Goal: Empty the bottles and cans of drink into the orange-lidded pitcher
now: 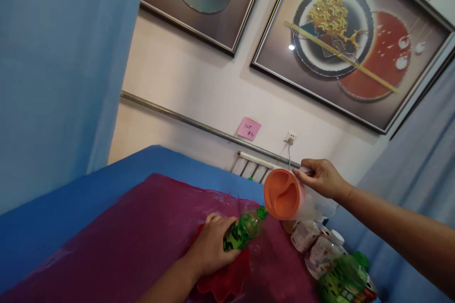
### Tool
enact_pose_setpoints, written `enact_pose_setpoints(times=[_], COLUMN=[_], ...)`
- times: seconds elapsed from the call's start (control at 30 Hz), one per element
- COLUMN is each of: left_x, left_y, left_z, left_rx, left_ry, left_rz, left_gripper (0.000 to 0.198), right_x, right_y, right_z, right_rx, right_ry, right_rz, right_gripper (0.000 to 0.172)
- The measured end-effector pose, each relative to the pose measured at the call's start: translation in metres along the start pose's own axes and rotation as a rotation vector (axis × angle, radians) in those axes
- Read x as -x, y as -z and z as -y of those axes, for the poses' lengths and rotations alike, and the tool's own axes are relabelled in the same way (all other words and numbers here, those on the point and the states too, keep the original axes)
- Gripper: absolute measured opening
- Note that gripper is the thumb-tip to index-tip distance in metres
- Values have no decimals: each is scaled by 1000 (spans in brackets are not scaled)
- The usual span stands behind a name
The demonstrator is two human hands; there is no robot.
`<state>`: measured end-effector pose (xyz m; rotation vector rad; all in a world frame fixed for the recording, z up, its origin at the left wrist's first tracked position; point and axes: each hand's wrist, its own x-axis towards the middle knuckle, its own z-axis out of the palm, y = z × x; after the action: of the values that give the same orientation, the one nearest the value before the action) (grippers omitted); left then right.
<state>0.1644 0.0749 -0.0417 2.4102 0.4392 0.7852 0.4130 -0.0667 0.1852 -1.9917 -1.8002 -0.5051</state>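
My left hand (212, 246) is wrapped around a small plastic bottle (245, 231) with a green label and a green cap. The bottle is tilted, its capped end pointing up and to the right. Under that hand is a red dish with a wavy rim (227, 279), partly hidden by the hand and bottle. My right hand (322, 177) grips the handle of a pitcher (304, 203) with an orange lid (282, 194). The pitcher is tipped, lid facing me, beside the bottle's cap. Its clear body is blurred, so I cannot tell what is inside.
Several bottles and cans stand at the table's right edge, including a large green bottle (343, 277) and a white-capped bottle (323, 253). A dark red plastic sheet (135, 241) covers the blue table (31, 232). Behind are a rail (185, 120), a socket (290, 138) and blue curtains (64, 66).
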Motion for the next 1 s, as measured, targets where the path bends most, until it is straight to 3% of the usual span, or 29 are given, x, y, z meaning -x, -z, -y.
enact_pose_setpoints(times=[1.0], left_x=[0], left_y=[0], left_z=[-2], left_rx=[0], left_ry=[-17], left_rz=[13], left_gripper=[45], right_x=[3], right_y=[0], right_z=[-3], right_rx=[13], right_ry=[14], right_rz=[-15], right_gripper=[49])
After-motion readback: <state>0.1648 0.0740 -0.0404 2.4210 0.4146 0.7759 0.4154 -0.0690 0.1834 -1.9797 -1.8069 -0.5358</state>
